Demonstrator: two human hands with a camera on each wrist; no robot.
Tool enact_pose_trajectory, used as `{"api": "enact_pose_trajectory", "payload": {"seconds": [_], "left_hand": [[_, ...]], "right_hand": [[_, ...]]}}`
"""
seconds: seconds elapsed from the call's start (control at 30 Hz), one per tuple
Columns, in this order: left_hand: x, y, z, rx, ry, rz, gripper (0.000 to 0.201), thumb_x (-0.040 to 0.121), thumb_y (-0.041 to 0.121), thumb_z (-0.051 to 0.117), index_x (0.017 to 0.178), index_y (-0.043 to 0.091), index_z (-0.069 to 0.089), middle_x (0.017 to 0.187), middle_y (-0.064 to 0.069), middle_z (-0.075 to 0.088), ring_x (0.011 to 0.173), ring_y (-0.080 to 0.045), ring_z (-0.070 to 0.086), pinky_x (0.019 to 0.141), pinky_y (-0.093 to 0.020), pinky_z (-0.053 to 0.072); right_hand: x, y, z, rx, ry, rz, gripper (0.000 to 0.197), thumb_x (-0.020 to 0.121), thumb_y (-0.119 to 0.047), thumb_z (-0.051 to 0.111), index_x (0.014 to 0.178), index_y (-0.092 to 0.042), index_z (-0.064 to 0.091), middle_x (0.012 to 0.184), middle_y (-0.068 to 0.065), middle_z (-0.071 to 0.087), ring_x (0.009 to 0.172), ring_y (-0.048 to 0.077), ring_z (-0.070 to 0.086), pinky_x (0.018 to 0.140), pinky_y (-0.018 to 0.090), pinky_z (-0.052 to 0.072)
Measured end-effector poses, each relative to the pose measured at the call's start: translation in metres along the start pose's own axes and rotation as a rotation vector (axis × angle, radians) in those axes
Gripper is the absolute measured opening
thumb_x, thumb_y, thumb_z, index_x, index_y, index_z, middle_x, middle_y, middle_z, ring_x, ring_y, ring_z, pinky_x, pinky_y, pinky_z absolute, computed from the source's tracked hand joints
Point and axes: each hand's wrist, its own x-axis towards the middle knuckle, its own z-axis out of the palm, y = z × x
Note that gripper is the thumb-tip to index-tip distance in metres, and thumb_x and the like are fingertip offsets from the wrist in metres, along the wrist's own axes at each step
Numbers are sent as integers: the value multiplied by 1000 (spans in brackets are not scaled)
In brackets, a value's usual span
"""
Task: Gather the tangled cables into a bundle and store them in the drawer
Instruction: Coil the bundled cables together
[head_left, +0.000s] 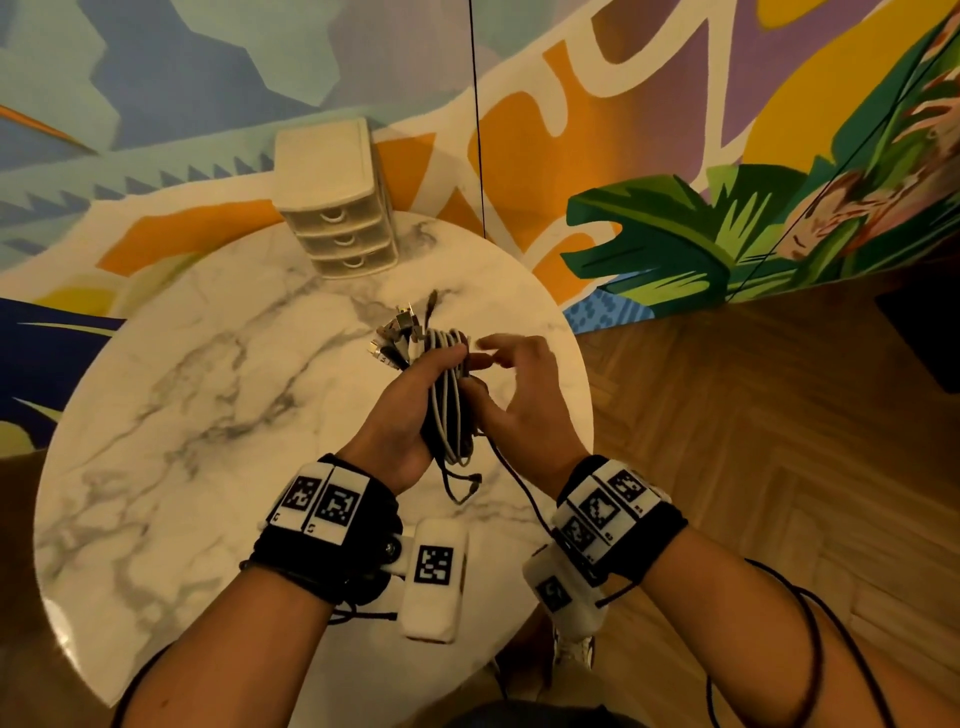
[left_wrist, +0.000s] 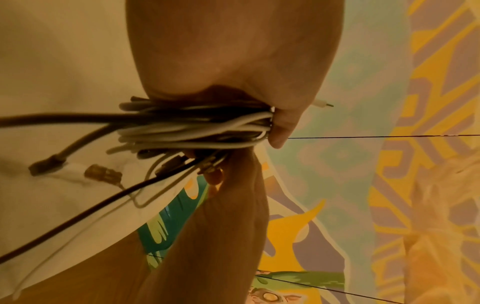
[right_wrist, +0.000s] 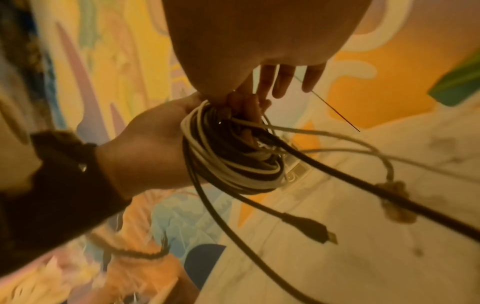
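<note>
A coiled bundle of white and black cables (head_left: 449, 410) (left_wrist: 194, 127) (right_wrist: 228, 160) is held over the round marble table (head_left: 182, 389). My left hand (head_left: 452, 364) (right_wrist: 145, 144) grips it, with the thumb across the top. Several plugs (head_left: 397, 332) stick out of its far end. Loose ends (head_left: 462, 488) hang below, one with a black plug (right_wrist: 309, 228). My right hand (head_left: 480, 371) is at the bundle's right side. Its thumb and forefinger pinch the strands and the other fingers (right_wrist: 280, 82) are stretched out. A cream three-drawer unit (head_left: 337, 228) stands at the table's far edge, all drawers closed.
A painted mural wall rises right behind the table. A thin black cord (head_left: 478, 130) hangs down in front of the wall. Wooden floor (head_left: 779, 467) lies to the right. Bare marble stretches left of my hands.
</note>
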Motion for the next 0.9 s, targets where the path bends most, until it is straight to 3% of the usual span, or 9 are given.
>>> {"api": "enact_pose_trajectory", "payload": {"seconds": [0.13, 0.23, 0.27, 0.33, 0.4, 0.53, 0.67, 0.77, 0.9], "left_hand": [[-3, 8, 3, 7, -64, 51, 27, 92, 32, 49, 94, 12, 68, 88, -7, 61, 71, -19, 57, 70, -36, 45], [-4, 12, 3, -22, -143, 32, 34, 83, 34, 55, 102, 7, 62, 79, -7, 56, 64, -18, 55, 65, -31, 45], [-4, 13, 2, -3, -147, 29, 35, 79, 35, 56, 99, 6, 62, 76, -7, 56, 63, -17, 55, 64, -30, 46], [-3, 17, 0, 37, -142, 30, 28, 75, 33, 57, 86, 8, 64, 72, -5, 58, 63, -17, 55, 66, -30, 45], [-2, 19, 0, 45, -119, 39, 17, 73, 25, 58, 79, 9, 61, 67, -3, 53, 61, -15, 51, 67, -30, 42], [3, 13, -7, 11, -110, 78, 7, 74, 11, 58, 80, 6, 58, 66, -5, 52, 64, -16, 52, 66, -28, 47], [0, 13, -12, -68, -179, 78, 12, 77, 11, 53, 71, 9, 62, 72, -6, 62, 86, -21, 63, 84, -36, 52], [-2, 12, -12, -75, -165, 96, 4, 76, 11, 59, 76, 8, 60, 65, -3, 55, 78, -19, 61, 81, -33, 51], [-1, 9, -13, -81, -103, 125, 16, 74, 11, 58, 88, 3, 59, 61, -3, 47, 67, -18, 54, 81, -33, 47]], "right_hand": [[11, 2, 1, 590, -276, 463, 83, 67, -53, 73, 136, -31, 31, 123, -3, 55, 112, 13, 54, 96, 36, 45], [16, -4, -7, 900, -486, 496, 70, 81, -36, 60, 139, -6, 33, 73, -10, 59, 68, 4, 54, 69, 22, 46], [16, -7, -10, 942, -519, 475, 61, 82, -28, 59, 134, -2, 38, 70, -10, 59, 65, 4, 55, 66, 20, 47], [16, -13, -13, 953, -584, 401, 41, 83, -16, 60, 123, -14, 50, 94, -2, 67, 88, 12, 65, 80, 28, 54], [14, -16, -14, 911, -583, 349, 41, 83, -7, 61, 118, -27, 53, 118, 5, 63, 112, 21, 61, 95, 39, 51], [15, -13, -11, 786, -458, 368, 51, 77, -2, 71, 119, -23, 49, 117, 3, 62, 109, 15, 61, 92, 32, 52], [14, -11, -7, 660, -372, 356, 58, 78, -7, 73, 128, -9, 44, 116, 6, 61, 108, 17, 61, 90, 30, 53], [12, -11, -4, 647, -336, 338, 52, 81, -4, 69, 126, -9, 43, 111, 4, 62, 101, 12, 63, 90, 32, 53], [2, -8, 6, 480, -278, 281, 65, 78, -29, 72, 134, -19, 40, 119, 0, 61, 104, 11, 62, 91, 44, 53]]}}
